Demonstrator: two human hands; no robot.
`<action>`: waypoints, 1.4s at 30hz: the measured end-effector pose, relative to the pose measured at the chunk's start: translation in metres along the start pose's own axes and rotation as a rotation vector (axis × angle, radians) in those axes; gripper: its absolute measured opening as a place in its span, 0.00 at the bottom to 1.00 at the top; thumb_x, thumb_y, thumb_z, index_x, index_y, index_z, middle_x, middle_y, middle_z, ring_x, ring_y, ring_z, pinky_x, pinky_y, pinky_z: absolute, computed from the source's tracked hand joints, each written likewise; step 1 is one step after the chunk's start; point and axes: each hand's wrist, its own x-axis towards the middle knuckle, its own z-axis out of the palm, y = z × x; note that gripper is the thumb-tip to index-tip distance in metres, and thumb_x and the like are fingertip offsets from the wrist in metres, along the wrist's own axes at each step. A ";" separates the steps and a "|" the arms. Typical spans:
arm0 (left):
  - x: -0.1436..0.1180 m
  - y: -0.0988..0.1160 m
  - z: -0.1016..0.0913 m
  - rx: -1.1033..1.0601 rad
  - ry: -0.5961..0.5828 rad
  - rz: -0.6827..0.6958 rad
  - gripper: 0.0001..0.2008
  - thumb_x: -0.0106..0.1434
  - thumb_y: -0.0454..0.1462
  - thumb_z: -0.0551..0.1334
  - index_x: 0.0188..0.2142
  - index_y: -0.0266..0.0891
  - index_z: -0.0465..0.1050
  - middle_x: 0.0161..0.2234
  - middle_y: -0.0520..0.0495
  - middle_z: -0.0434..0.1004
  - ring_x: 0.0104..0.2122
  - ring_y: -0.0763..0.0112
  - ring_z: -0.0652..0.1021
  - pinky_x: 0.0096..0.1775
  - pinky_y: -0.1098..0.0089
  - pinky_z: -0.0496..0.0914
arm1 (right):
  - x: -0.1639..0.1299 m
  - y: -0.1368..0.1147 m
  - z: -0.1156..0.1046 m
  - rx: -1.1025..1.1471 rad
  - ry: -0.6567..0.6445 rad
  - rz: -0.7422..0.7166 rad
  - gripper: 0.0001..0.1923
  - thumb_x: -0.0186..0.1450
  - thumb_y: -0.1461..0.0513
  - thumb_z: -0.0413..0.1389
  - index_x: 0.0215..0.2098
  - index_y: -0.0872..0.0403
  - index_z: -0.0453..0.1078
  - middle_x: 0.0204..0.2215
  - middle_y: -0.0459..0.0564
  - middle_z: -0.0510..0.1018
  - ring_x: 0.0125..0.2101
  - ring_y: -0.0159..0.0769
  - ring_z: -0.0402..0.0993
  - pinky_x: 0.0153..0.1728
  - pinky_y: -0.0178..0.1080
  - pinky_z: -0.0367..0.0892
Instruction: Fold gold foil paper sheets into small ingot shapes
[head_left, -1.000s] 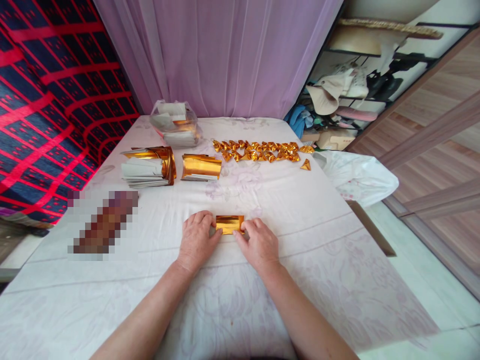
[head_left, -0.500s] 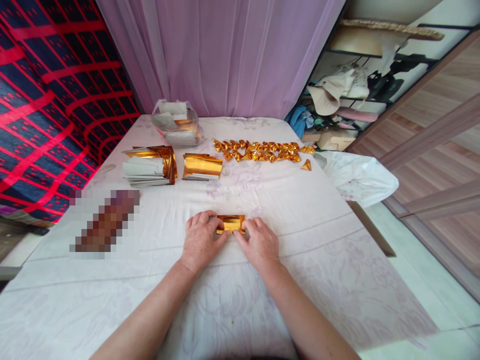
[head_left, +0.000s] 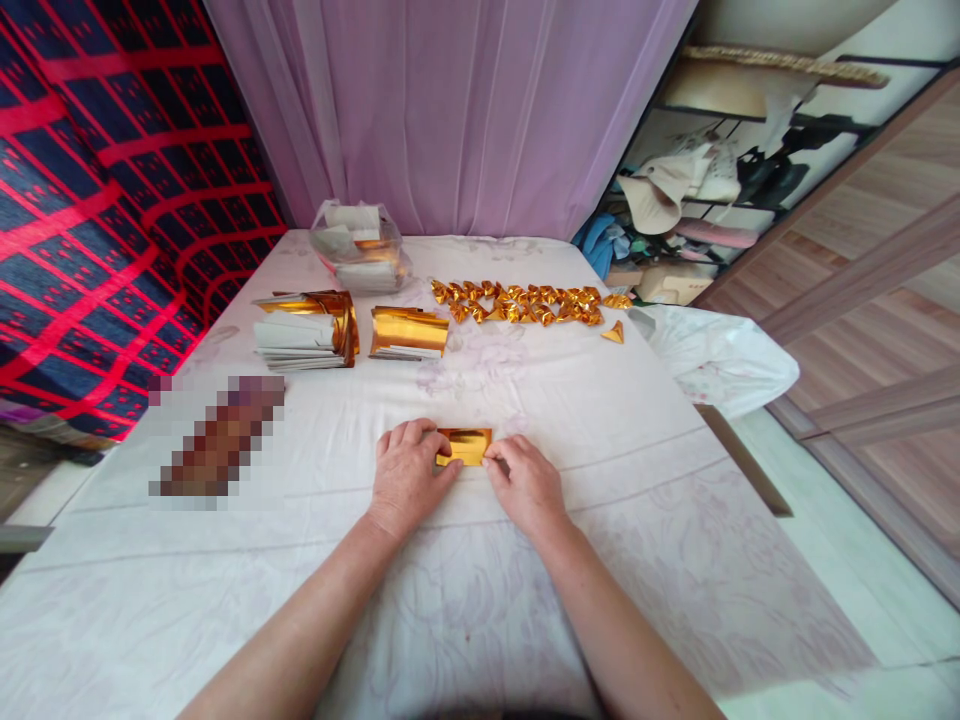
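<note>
Fingers of left hand [head_left: 409, 468] and right hand [head_left: 527, 480] pinch opposite ends of a gold sheet [head_left: 465, 449] on the surface [head_left: 637, 440]; folded pieces [head_left: 547, 294] appear finished, stacked sheets [head_left: 409, 330] apparently unworked.

On the bench [head_left: 637, 420], the paper strip [head_left: 469, 447] lies between the two hands, the left hand [head_left: 411, 470] at its left end and the right hand [head_left: 527, 482] at its right, with a blurred-out item [head_left: 221, 440] well off to the left. Behind the hands stand, left to right, a large paper stack [head_left: 296, 342], a smaller stack [head_left: 411, 335] and a double row of folded pieces [head_left: 545, 295], one loose piece [head_left: 615, 333] just before its right end. A filled bag [head_left: 356, 255] sits behind the stacks, before the curtain [head_left: 450, 110], while a plastic bag [head_left: 727, 360] lies beside the bench's right edge.
</note>
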 end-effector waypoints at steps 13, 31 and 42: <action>0.001 0.001 -0.001 0.009 -0.017 -0.006 0.05 0.58 0.41 0.66 0.33 0.45 0.74 0.47 0.47 0.73 0.48 0.57 0.71 0.51 0.54 0.62 | 0.007 0.009 -0.005 0.067 -0.106 -0.004 0.08 0.63 0.69 0.52 0.35 0.51 0.70 0.36 0.46 0.76 0.36 0.33 0.74 0.37 0.34 0.64; 0.000 -0.001 0.001 0.012 0.001 0.005 0.05 0.59 0.42 0.65 0.33 0.44 0.75 0.46 0.47 0.73 0.47 0.58 0.71 0.51 0.56 0.62 | 0.009 -0.011 0.019 0.284 0.082 -0.132 0.07 0.62 0.67 0.50 0.33 0.51 0.68 0.30 0.47 0.76 0.31 0.34 0.72 0.34 0.34 0.64; 0.003 -0.006 -0.005 -0.051 -0.073 0.001 0.05 0.61 0.37 0.60 0.34 0.46 0.76 0.48 0.48 0.73 0.49 0.58 0.72 0.51 0.55 0.62 | 0.009 -0.010 0.025 0.231 0.080 -0.124 0.07 0.60 0.69 0.52 0.31 0.51 0.67 0.29 0.46 0.75 0.32 0.34 0.71 0.35 0.34 0.63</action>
